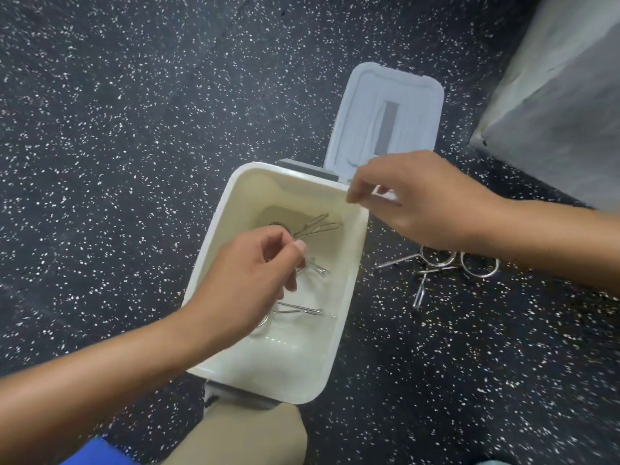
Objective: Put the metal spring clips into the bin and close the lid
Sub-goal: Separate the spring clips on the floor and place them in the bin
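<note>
In the head view a cream bin (349, 250) stands open on a dark speckled floor (117, 129), and everything else is placed from it. Its lid (385, 105) is swung up and back beyond the far rim, pale underside showing, with a grey strip down the middle and a grey hinge bar at the rim. No brand, label or writing can be read on bin or lid. The left hand (248, 280) hangs over the bin's opening, fingers curled together with thumb and fingertips pinched; a thin metal clip (317, 268) shows just at the fingertips, though whether the fingers actually grip it cannot be told. Deeper inside, more clips lie on the bottom: a pair (315, 224) toward the far end and another (298, 309) toward the near end. The right hand (432, 203) is above the bin's far right corner, thumb and forefinger pressed together in a pinch beside the rim; what, if anything, is between them is too small to tell. On the floor just right of the bin lies a loose pile of clips (446, 266), rings and straight legs tangled, partly under the right wrist. A grey slab (553, 95) rises well beyond the bin to the far right. A tan trouser knee (241, 434) sits just near the bin's closest end.
</note>
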The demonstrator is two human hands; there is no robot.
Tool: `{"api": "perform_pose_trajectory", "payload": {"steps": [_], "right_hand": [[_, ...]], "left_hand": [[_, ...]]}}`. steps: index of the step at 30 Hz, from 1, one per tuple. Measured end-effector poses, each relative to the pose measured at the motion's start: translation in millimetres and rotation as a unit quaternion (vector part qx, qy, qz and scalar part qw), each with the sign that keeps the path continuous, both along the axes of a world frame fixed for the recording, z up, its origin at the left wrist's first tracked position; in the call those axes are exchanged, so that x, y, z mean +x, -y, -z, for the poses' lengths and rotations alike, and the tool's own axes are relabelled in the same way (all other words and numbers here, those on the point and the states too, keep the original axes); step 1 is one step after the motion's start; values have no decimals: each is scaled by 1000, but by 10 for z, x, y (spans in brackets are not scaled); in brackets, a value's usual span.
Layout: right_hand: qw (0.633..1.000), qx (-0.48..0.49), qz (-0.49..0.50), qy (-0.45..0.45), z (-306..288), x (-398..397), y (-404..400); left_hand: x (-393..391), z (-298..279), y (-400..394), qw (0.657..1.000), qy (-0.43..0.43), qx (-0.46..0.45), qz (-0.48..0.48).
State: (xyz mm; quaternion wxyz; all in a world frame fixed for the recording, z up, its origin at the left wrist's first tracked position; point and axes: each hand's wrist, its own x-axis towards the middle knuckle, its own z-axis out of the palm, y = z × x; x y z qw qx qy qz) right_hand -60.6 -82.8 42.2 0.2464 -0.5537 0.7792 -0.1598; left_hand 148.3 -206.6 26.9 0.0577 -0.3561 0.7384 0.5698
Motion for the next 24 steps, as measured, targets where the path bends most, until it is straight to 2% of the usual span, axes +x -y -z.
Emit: {"api": "perform_pose_trajectory", "payload": {"steps": [5,11,14,18,24], "right_hand": [[989,22,146,6,-204,-443,-751],[946,102,303,56,73,-721,-1577],[914,129,373,93,338,-709,-1814],[878,141,440,125,635,-612,-1942],[870,136,456,129,977,-602,-1885]], "left_hand": [[-227,-68,-192,998,-24,-21,50],[-601,-5,-504,979,-38,-119,164],[-810,87,-635,942,-32,-214,257],[-1130,369,-881,865,-38,-312,392],[-1583,982,-1158,796,-20,-361,486]]}}
